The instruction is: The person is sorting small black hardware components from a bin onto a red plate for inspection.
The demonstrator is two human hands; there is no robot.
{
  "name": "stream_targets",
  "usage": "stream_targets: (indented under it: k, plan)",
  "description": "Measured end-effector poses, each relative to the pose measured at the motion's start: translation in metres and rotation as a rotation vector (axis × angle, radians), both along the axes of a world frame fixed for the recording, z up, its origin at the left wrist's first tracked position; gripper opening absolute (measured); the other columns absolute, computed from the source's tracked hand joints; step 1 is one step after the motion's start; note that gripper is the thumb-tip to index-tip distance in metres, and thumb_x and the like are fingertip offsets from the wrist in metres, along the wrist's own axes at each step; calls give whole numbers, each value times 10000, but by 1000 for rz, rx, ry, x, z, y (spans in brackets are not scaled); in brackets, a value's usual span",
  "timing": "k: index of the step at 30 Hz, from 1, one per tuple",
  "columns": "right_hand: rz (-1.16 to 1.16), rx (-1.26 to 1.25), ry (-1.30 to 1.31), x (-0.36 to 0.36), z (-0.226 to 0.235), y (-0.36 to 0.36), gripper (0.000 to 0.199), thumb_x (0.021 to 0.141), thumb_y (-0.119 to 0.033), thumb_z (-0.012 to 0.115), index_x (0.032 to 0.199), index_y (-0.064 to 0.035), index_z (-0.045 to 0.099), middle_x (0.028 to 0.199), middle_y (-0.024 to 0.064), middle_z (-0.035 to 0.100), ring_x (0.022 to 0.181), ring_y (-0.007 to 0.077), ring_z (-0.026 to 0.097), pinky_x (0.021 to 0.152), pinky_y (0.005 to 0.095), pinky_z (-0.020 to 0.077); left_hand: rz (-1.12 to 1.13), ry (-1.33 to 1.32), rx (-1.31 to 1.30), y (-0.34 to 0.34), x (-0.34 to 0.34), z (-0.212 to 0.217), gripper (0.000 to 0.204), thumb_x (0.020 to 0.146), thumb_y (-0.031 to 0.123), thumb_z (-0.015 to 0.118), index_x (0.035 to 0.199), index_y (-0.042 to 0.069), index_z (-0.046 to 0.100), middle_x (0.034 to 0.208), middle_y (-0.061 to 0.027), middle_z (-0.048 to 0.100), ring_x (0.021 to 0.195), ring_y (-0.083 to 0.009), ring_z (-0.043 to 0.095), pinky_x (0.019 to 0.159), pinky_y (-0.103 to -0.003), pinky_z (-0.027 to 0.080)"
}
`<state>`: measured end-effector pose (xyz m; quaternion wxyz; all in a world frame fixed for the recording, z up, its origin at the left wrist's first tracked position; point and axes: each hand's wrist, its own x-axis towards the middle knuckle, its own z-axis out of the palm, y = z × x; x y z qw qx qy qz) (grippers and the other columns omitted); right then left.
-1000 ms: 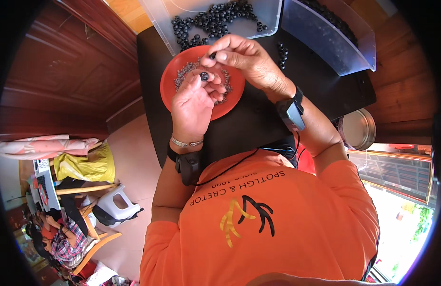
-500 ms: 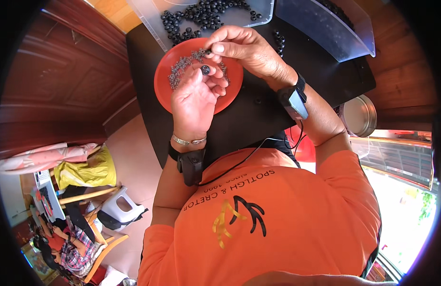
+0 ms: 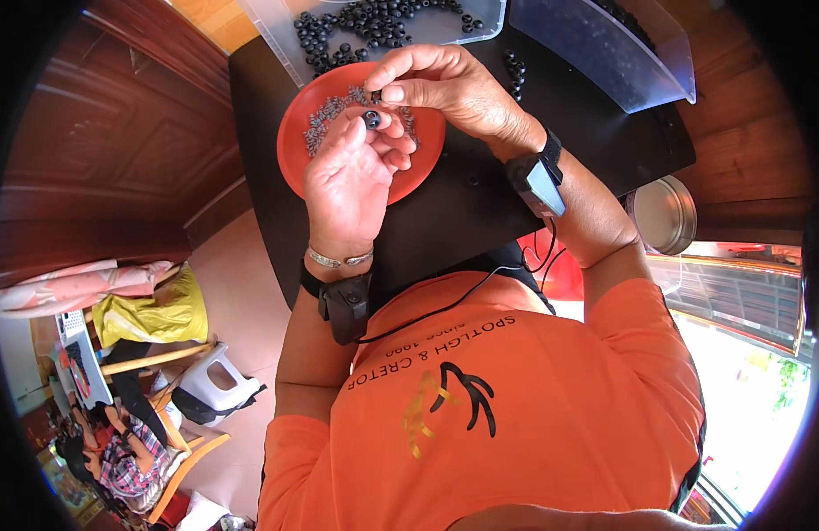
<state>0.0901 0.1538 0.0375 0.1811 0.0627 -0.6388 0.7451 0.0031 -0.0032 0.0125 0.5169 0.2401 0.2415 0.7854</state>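
Observation:
My left hand (image 3: 349, 177) is palm up over an orange-red plate (image 3: 294, 159), its thumb and fingers closed around a small round black part (image 3: 371, 119) with a hollow top. Just above it, my right hand (image 3: 467, 93) pinches another small dark piece (image 3: 376, 96) between thumb and index finger; its shape is mostly covered by the fingertips. The two pieces are close together but apart. Many small grey metal pieces (image 3: 323, 124) lie in the plate beneath, partly hidden by my hands.
A clear plastic box (image 3: 290, 55) with loose black parts (image 3: 365, 22) stands beyond the plate. Another clear bin (image 3: 604, 62) is at the far right. Several black parts (image 3: 515, 75) lie on the dark table (image 3: 462, 217). A round tin (image 3: 666, 217) is right. A person (image 3: 130, 456) sits lower left.
The whole view has shifted slightly, so table and plate appear a little further left. Both hands keep their grips, with the right hand's piece still just above the left hand's part.

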Motion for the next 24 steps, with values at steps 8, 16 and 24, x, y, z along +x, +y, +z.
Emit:
stream_targets:
  k: [8, 16, 24]
  plan:
    - [-47, 143, 75, 3, 7, 0, 127, 873, -9, 603, 986, -18, 660, 903, 41, 659, 811, 112, 629, 731, 242, 525, -15, -20, -18, 0, -2, -4, 213, 958, 229, 442, 990, 57, 563, 908, -80, 581, 836, -235, 583, 712, -320, 453]
    - [3, 161, 72, 3, 5, -1, 125, 868, 25, 592, 978, 6, 648, 921, 59, 629, 764, 119, 622, 660, 242, 535, -16, -26, -40, 0, -1, -3, 196, 953, 219, 442, 1001, 75, 566, 897, -63, 577, 829, -220, 581, 709, -313, 450]
    - [0, 210, 40, 6, 9, -5, 132, 865, 30, 593, 980, 0, 650, 919, 55, 627, 770, 118, 618, 680, 237, 528, -1, -21, -88, 0, 1, -2, 177, 947, 222, 453, 1012, 94, 556, 884, -54, 577, 825, -213, 582, 710, -309, 441]
